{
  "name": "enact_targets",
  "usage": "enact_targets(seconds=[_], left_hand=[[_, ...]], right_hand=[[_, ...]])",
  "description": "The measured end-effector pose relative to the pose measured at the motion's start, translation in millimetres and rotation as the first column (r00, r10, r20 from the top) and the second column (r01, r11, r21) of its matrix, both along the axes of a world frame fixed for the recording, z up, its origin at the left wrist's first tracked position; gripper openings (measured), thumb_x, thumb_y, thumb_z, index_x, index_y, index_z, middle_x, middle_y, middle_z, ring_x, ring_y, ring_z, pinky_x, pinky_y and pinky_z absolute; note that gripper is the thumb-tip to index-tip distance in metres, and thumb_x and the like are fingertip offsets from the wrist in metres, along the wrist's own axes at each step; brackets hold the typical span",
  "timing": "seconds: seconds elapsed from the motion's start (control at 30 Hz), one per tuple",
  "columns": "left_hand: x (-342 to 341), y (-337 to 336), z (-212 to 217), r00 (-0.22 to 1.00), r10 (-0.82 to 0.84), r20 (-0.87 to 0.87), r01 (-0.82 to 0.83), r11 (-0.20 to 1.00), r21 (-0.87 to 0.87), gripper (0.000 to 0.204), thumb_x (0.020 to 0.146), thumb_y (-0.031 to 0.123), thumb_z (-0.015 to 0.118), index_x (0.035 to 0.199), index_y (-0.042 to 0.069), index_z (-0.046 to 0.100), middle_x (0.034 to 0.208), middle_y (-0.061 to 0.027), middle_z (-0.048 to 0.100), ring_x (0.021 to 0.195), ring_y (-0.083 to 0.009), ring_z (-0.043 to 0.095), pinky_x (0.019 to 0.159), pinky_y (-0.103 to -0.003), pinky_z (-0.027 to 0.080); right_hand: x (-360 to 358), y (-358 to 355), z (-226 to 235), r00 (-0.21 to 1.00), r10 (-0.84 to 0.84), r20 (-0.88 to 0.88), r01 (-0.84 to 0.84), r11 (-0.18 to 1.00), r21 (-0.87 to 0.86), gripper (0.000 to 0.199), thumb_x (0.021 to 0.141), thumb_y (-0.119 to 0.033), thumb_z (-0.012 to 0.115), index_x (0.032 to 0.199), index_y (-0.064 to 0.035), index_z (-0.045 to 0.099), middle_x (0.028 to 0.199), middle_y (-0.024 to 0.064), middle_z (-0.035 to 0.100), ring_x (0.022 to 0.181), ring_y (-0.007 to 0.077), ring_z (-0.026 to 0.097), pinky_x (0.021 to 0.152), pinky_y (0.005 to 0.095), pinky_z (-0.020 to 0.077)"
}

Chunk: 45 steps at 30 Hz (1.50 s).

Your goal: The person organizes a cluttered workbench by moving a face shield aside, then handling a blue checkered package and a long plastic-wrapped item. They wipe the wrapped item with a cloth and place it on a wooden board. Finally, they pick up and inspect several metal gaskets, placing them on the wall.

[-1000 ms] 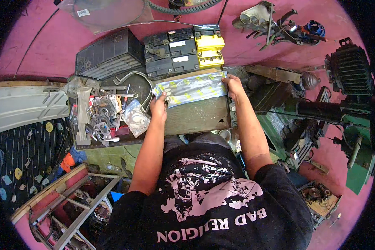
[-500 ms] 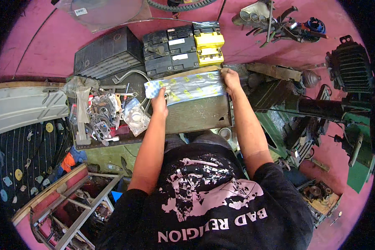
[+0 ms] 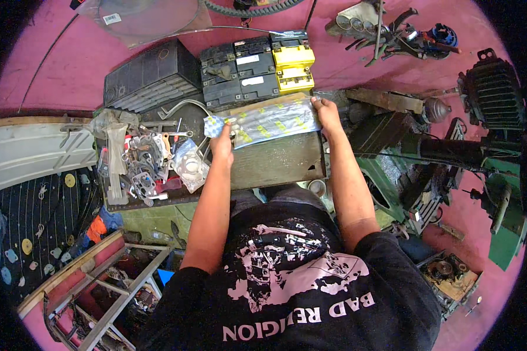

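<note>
Between my two hands stretches a long flat clear plastic packet (image 3: 275,123) with yellow print, a blue edge and a brown sheet showing along its far side. Pinched by my left hand (image 3: 222,142), its left end has a blue-and-white checked corner. On the right, my right hand (image 3: 327,113) is closed on the other end, thumb on top. The packet is held over the dark workbench (image 3: 281,167). Left of it lie a pile of metal gaskets (image 3: 143,167) and a clear bag with a round part (image 3: 190,164).
Black batteries (image 3: 240,70) and yellow ones (image 3: 294,67) stand beyond the packet, beside a dark ribbed box (image 3: 152,76). A combination spanner (image 3: 181,134) lies near the gaskets. Green machinery (image 3: 386,169) stands at right, a metal ladder-like frame (image 3: 120,292) at lower left.
The packet's right end has tilted, its near edge now lower, and my right hand has shifted slightly right and down. My left hand keeps its grip, nearly in place.
</note>
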State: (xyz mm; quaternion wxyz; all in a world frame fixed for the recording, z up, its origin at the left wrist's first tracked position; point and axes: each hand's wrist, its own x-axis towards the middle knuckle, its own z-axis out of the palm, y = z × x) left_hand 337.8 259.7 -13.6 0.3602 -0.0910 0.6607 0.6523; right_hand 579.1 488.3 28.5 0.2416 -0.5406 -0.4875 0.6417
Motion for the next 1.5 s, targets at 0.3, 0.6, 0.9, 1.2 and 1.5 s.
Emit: enact_targets(seconds=[0.3, 0.6, 0.9, 1.2, 1.5], left_hand=[[9, 6, 5, 0.986, 0.036, -0.164, -0.028, 0.998, 0.053, 0.017, 0.09, 0.019, 0.073, 0.1, 0.008, 0.066, 0.082, 0.0031, 0.064, 0.062, -0.0093, 0.055, 0.052, -0.027, 0.037], [5, -12, 10, 0.971, -0.171, -0.166, 0.18, 0.983, 0.039, 0.028, 0.089, 0.018, 0.076, 0.112, 0.005, 0.067, 0.104, -0.0004, 0.068, 0.085, -0.0108, 0.059, 0.068, -0.029, 0.042], [-15, -17, 12, 0.911, -0.365, -0.193, 0.326, 0.922, -0.208, 0.023, 0.087, 0.018, 0.079, 0.103, 0.005, 0.069, 0.086, 0.0017, 0.066, 0.063, -0.0089, 0.052, 0.055, -0.03, 0.037], [-7, -13, 29, 0.964, -0.262, 0.05, 0.266, 0.959, -0.1, 0.021, 0.089, 0.025, 0.077, 0.088, 0.009, 0.063, 0.077, 0.0025, 0.058, 0.055, -0.0083, 0.044, 0.049, -0.026, 0.036], [-2, -10, 23, 0.979, -0.181, -0.097, 0.175, 0.982, -0.074, 0.023, 0.089, 0.025, 0.075, 0.08, 0.009, 0.063, 0.068, 0.0012, 0.055, 0.054, -0.0087, 0.043, 0.049, -0.027, 0.035]], right_hand=[[-3, 8, -6, 1.0, -0.005, -0.03, 0.006, 1.0, 0.03, 0.02, 0.093, -0.015, 0.069, 0.099, 0.0048, 0.07, 0.089, 0.0071, 0.072, 0.076, 0.0125, 0.061, 0.073, 0.0281, 0.0475], [4, 0, -14, 0.984, -0.103, -0.144, 0.087, 0.99, -0.113, 0.018, 0.092, -0.012, 0.069, 0.101, 0.0038, 0.07, 0.092, 0.0084, 0.072, 0.08, 0.0147, 0.063, 0.074, 0.0295, 0.048], [7, 4, -28, 0.988, -0.122, -0.098, 0.121, 0.992, -0.023, 0.025, 0.09, -0.015, 0.072, 0.104, 0.0059, 0.071, 0.091, 0.009, 0.071, 0.081, 0.0149, 0.062, 0.075, 0.0297, 0.0483], [17, 0, -42, 0.983, -0.15, -0.109, 0.142, 0.987, -0.081, 0.027, 0.091, -0.02, 0.072, 0.102, 0.0049, 0.073, 0.089, 0.0042, 0.071, 0.079, 0.0124, 0.059, 0.073, 0.0286, 0.0469], [8, -15, -20, 0.979, -0.115, -0.169, 0.109, 0.993, -0.039, 0.021, 0.095, -0.013, 0.066, 0.105, 0.0047, 0.071, 0.092, 0.0054, 0.072, 0.08, 0.012, 0.062, 0.074, 0.0274, 0.0485]])
